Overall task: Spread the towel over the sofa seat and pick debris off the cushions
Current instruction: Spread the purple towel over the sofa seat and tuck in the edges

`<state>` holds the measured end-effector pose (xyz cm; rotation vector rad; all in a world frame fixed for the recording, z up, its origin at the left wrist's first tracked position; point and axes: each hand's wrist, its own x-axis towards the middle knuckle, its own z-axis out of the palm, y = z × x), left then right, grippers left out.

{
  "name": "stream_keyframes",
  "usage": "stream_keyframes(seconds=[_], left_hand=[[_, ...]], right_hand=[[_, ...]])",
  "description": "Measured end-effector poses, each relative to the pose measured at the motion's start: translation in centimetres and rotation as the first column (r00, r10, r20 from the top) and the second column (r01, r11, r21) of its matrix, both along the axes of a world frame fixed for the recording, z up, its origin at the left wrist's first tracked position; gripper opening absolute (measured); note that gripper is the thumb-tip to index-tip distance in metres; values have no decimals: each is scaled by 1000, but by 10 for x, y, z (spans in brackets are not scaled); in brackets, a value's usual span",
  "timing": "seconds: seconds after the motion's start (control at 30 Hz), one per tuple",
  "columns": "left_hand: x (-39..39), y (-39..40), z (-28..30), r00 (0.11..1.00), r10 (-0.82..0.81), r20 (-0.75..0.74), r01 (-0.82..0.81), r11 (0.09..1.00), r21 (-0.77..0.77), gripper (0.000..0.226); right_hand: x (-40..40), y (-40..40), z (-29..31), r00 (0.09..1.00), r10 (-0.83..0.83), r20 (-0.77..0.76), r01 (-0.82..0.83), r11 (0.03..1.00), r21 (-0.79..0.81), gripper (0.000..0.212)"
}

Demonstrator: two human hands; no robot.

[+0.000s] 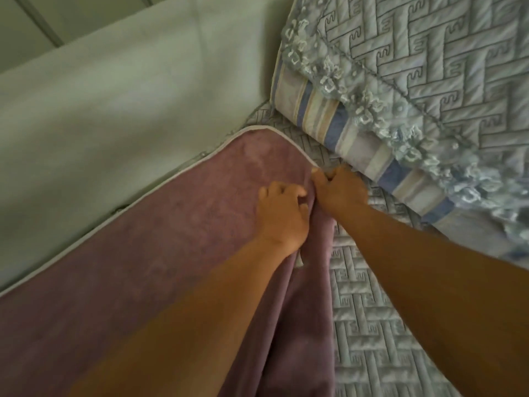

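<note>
A mauve towel with pale piping lies across the sofa seat, which wears a quilted pale-blue cover. Its rounded corner sits near the back corner of the seat. Along the towel's right side the cloth is bunched into a long fold. My left hand rests on the towel with its fingers curled into that fold. My right hand is right beside it, fingers closed on the towel's edge near the piping. The two hands almost touch. No debris shows on the cushions.
A plain pale-green backrest rises along the towel's far edge. A striped blue and cream cushion stands at the right, draped with a quilted cover with a lace trim. Bare quilted seat lies right of the towel.
</note>
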<state>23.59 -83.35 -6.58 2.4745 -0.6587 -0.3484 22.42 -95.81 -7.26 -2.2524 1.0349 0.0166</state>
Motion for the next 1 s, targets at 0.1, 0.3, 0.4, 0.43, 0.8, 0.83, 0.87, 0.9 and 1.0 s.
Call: stream_keyframes(seconds=[0.1,0.3,0.4,0.43,0.8,0.83,0.87,0.9,1.0], left_hand=[[-35,12,12,992,-24,-127,29,999,39,25],[-115,50,36,993,24,-114,-10,992,122,28],[-157,75,42,979,3,-206,36,982,188,42],[-167,81,41,968,12,-249,43,976,213,51],[-217,133,51,969,66,-236,-4,967,255,20],[-210,134,55,933,169,-318,-115,977,180,17],[-203,135,59,854,274,-442,-257,961,98,18],[-197,135,64,717,352,-602,-421,907,29,23],[-190,139,74,272,346,-898,-770,638,13,37]], right_hand=[[-36,23,6,999,-43,6,42,994,98,53],[-116,77,11,994,-108,3,103,955,278,43],[-151,103,16,994,-113,-9,108,925,365,39],[-160,112,17,993,-114,-19,113,913,393,39],[-248,171,44,970,-229,-80,228,746,625,52],[-254,173,45,968,-236,-87,236,733,638,50],[-258,174,47,974,-203,-99,219,742,633,46],[-262,176,46,982,-154,-112,190,751,632,41],[-269,187,48,982,-91,-163,179,701,691,47]])
